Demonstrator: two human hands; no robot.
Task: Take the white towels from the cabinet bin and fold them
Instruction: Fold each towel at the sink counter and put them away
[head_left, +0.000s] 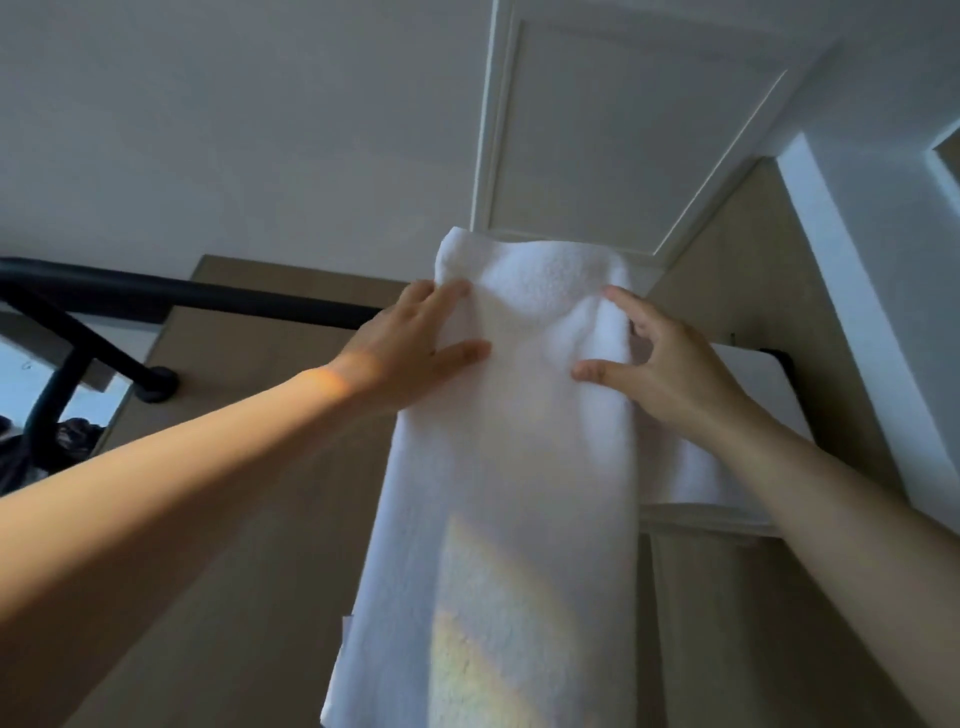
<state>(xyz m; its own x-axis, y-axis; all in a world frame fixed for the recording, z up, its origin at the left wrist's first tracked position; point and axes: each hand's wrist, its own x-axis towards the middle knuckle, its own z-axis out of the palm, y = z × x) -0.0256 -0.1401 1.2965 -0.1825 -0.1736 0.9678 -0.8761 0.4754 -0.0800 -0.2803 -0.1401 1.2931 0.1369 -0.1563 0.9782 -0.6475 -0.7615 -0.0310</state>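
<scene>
Both arms are stretched up and away towards the long white terry towel (514, 467), which hangs lengthwise in the middle of the scene. Its top edge is raised in front of the white panelled door (623, 130) and its lower end drops near, out of sight at the bottom. A faint patch of coloured light lies on its lower part.

The left hand (415, 338) lies against the towel's upper left edge, fingers fairly straight and spread, thumb flat on the front of the cloth, pressing on it rather than closing round it. The right hand (660, 364) takes the upper right edge: forefinger and thumb reach onto the front of the towel, spread wide apart, while the other fingers curl at the edge, so it seems to hold the cloth there.

Just behind the right hand a white shelf-like surface (748, 415) juts out from the light brown wooden cabinet panels (249, 571). To the left a black metal rail (208, 299) runs across, its near end hidden by the left hand.
</scene>
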